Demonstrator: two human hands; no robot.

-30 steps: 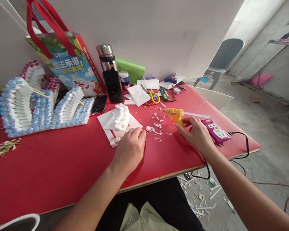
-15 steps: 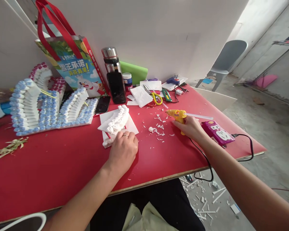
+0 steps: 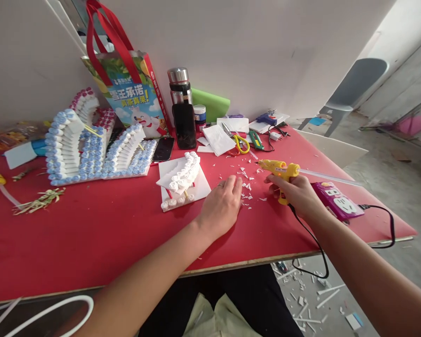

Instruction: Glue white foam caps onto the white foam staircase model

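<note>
The right hand (image 3: 296, 194) is wrapped around the yellow glue gun (image 3: 279, 167). The left hand (image 3: 222, 207) bends its fingers together by white scraps (image 3: 246, 186); whether it pinches something, I cannot tell. Near it, the white model (image 3: 185, 174) rests on the surface (image 3: 126, 243). The step seems preparing to glue; the next move calls for careful aim.

Glue gun (image 3: 277, 167) in hand, red table (image 3: 126, 243)

Person's right hand (image 3: 294, 194) grips the yellow glue gun, nozzle pointing left. Left hand (image 3: 222, 206) low at table, beside white scraps (image 3: 246, 187); whether it holds anything, unclear. White rosette model (image 3: 187, 174) just left of it. Purple power strip (image 3: 338, 201) near right wrist. Farther back: yellow-handled scissors (image 3: 243, 145), steel flask (image 3: 178, 75), printed bag (image 3: 133, 93).
</note>
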